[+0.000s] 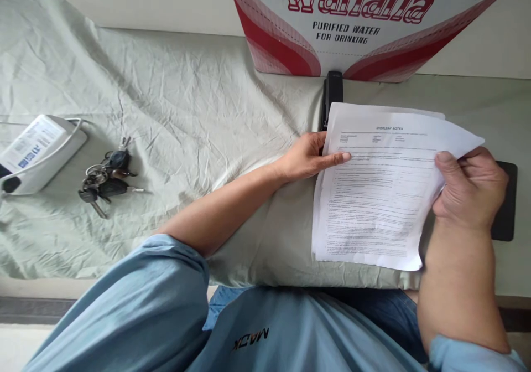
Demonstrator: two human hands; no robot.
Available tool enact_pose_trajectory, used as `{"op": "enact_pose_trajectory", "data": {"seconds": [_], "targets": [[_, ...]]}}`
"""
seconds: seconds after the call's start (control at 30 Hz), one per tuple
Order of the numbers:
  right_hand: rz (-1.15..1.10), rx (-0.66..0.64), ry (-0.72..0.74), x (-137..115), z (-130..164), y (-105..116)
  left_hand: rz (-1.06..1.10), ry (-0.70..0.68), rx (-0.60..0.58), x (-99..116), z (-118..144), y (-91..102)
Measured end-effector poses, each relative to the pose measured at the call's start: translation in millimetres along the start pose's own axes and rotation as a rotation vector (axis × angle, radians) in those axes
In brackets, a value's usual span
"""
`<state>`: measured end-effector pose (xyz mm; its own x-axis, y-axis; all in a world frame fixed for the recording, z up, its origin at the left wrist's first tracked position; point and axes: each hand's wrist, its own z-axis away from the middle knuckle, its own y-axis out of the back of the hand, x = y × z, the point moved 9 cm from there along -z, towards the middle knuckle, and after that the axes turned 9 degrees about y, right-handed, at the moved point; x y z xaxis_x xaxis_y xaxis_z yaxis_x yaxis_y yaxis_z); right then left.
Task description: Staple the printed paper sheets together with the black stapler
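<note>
A small stack of printed paper sheets (373,195), the top one headed "Overleaf Notes", is held between my two hands above the cloth. My left hand (307,156) grips the left edge, thumb on top and fingers hidden underneath. At the upper right edge my right hand (470,181) pinches the sheets, and the corner there bends upward. Just behind the paper's upper left corner lies a black stapler (334,89), partly covered by the sheets. A flat black object (505,200) shows in part beyond my right hand.
A large "Wahaha" water carton (340,40) stands at the back, close to the stapler. On the left, a bunch of keys (110,178) and a white box with a cable (41,150) lie on the wrinkled pale green cloth (186,95). The cloth's front edge is near my body.
</note>
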<state>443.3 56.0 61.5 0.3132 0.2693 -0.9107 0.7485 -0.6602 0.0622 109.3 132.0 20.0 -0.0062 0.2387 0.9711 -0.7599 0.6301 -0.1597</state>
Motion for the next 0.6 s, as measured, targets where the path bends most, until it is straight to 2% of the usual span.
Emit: {"op": "enact_pose_trajectory", "data": {"seconds": [0.1,0.2,0.27,0.4,0.5,0.6], "targets": [[0.035,-0.044,0.016,-1.1,3.5,-3.1,-0.054,0.010,-0.001,-4.2,0.8,0.5],[0.072,-0.178,-0.021,1.5,1.3,-4.2,0.034,-0.015,0.066,-8.3,0.3,5.4],[0.050,-0.317,-0.115,3.5,-0.2,-3.4,0.123,-0.032,0.160,-11.0,-1.1,12.7],[0.011,-0.603,-0.349,-1.0,5.7,1.2,0.280,-0.069,0.429,-15.3,-3.6,37.9],[-0.006,-0.584,-0.419,-6.0,9.0,2.5,0.386,-0.139,0.517,-14.1,-4.8,50.4],[0.014,-0.435,-0.389,-6.6,12.1,-5.9,0.380,-0.156,0.477,-10.6,-5.9,48.4]]}}
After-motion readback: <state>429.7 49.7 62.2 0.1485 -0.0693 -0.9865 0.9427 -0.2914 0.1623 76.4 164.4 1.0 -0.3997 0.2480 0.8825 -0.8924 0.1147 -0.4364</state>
